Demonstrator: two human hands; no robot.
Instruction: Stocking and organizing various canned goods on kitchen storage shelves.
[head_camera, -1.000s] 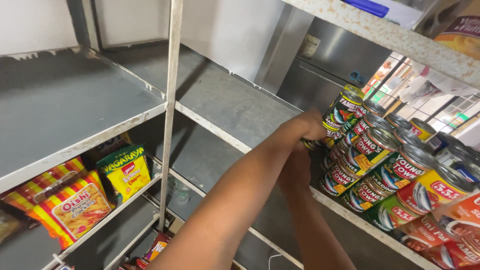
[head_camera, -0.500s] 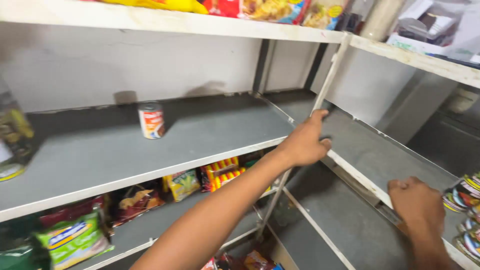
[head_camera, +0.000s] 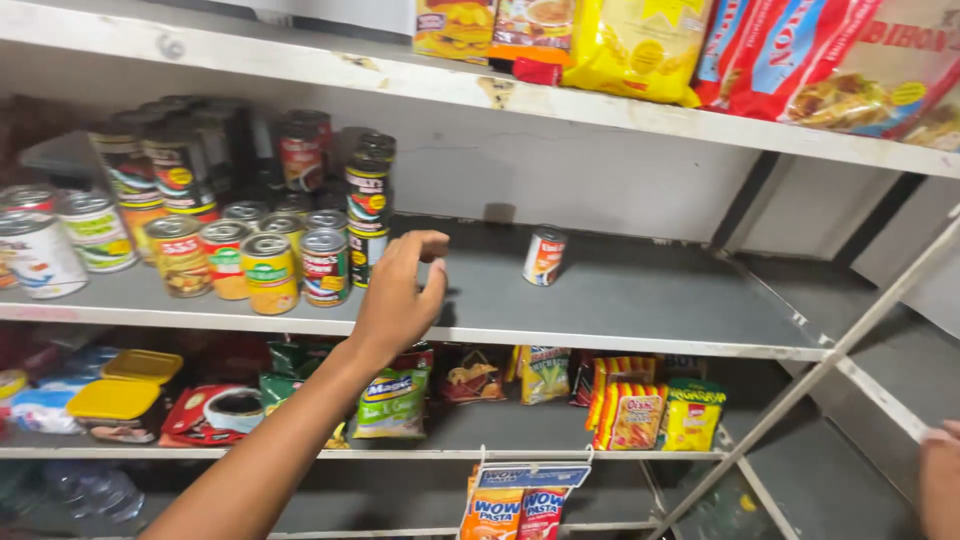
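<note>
Cans (head_camera: 268, 262) stand grouped at the left end of the grey shelf (head_camera: 640, 310). The left hand (head_camera: 398, 296) hovers just beside them near the front edge, fingers loosely spread, holding nothing. One lone can (head_camera: 545, 255) stands farther right. The right hand (head_camera: 942, 482) barely shows; its grip cannot be told.

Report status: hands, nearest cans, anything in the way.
Left hand open, empty, raised before the middle shelf. Right hand at frame edge, state unclear. Grouped cans just left of it; lone can apart. Nothing between.
</note>
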